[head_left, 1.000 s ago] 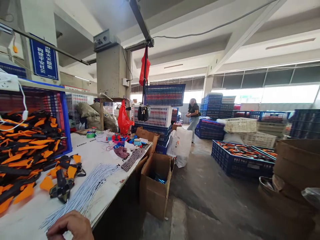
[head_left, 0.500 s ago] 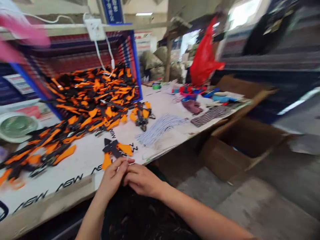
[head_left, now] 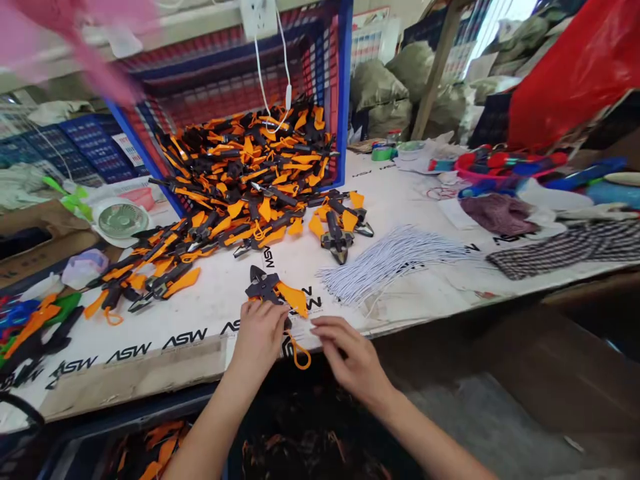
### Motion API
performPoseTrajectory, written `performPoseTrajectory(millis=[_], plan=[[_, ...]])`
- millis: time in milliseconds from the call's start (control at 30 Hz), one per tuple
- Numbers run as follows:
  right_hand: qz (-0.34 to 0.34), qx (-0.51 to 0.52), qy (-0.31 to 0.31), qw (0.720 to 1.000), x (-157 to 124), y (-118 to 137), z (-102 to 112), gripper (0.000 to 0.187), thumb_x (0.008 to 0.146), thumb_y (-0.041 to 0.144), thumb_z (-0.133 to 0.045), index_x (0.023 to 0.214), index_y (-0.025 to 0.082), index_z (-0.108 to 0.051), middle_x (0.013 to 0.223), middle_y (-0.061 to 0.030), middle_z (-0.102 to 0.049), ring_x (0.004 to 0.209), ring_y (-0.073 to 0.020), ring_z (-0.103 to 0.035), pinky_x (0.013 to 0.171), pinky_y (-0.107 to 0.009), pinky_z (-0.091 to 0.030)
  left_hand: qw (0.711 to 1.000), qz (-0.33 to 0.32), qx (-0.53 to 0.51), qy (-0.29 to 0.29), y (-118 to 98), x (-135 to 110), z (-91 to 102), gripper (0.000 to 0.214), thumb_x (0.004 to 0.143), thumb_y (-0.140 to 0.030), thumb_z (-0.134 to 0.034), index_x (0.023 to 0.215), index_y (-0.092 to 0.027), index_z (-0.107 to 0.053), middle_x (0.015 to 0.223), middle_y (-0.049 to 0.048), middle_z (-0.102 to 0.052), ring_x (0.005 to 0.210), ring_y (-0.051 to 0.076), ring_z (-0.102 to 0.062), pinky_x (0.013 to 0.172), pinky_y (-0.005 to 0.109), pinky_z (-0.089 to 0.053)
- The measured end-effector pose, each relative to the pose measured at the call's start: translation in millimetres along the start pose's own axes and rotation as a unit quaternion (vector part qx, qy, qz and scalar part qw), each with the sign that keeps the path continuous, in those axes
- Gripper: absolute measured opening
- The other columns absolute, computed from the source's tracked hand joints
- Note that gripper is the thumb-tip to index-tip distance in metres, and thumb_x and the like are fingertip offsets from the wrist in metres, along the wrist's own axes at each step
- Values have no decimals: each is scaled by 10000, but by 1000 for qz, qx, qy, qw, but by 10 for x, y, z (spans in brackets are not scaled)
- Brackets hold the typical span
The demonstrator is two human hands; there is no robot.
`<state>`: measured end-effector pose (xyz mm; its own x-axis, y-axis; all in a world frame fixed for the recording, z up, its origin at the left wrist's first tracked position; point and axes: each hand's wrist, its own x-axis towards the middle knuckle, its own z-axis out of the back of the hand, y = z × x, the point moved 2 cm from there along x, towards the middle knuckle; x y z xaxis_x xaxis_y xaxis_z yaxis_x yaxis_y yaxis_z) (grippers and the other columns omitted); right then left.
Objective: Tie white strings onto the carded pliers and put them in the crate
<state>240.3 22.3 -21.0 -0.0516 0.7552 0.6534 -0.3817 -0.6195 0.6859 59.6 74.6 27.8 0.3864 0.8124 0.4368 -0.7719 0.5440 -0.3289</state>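
Observation:
A pair of pliers with black and orange handles lies at the table's front edge, its dark jaws facing away from me. My left hand is closed over one of its handles, and the fingers hide part of the grip. From the handle end hangs an orange cord loop, just beyond the table edge. To the right of the loop, my right hand is open and touches nothing, thumb and fingers apart. A fanned bundle of thin white ties rests on the table ahead of it.
A blue and red plastic crate lies tipped, spilling many similar pliers across the table. Farther right are a checkered cloth and a red plastic bag. A small fan stands left. Below the edge, a bin holds more pliers.
My hands, earlier together in front of the pliers, have separated. The left now grips the pliers' handle and the right has moved off to the right. The view has turned rightward-to-left, toward the crate.

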Motion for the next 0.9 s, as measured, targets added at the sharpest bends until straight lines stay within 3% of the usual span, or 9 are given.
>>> performPoseTrajectory(millis=[133,267,467,667,900], plan=[[-161,43,-22,986,86,-298,54,193,954,248,-457,1014,217,-638,1060,-101,-670,816,-171,-692,743,-313,-572,989,-68,121,41,-15,95,-120,206,937,-164,-496,914,-210,-695,825,57,-659,850,225,-551,879,419,-376],[-236,38,26,971,183,-446,31,205,904,295,-470,972,203,-640,907,-74,-690,747,-182,-686,700,-318,-557,980,-95,154,77,-37,188,-159,202,917,-127,-510,870,-205,-691,825,61,-650,850,233,-530,870,431,-342],[-256,-6,49,965,208,-518,-4,218,860,304,-476,940,202,-651,810,-56,-712,729,-198,-695,722,-333,-530,972,-122,163,114,-46,253,-180,185,913,-129,-525,833,-201,-675,812,52,-639,856,227,-535,900,439,-314],[-282,-29,63,957,261,-558,-21,259,853,351,-491,967,205,-671,761,-47,-722,704,-209,-684,677,-325,-513,979,-107,140,101,-81,266,-230,185,901,-129,-531,799,-200,-669,800,46,-644,855,223,-539,916,443,-313],[-263,-69,76,959,326,-544,-22,246,838,337,-489,935,206,-673,764,-42,-707,692,-203,-664,678,-311,-501,976,-112,162,98,-93,280,-197,190,889,-136,-526,767,-196,-659,771,46,-641,825,220,-532,888,437,-329]])
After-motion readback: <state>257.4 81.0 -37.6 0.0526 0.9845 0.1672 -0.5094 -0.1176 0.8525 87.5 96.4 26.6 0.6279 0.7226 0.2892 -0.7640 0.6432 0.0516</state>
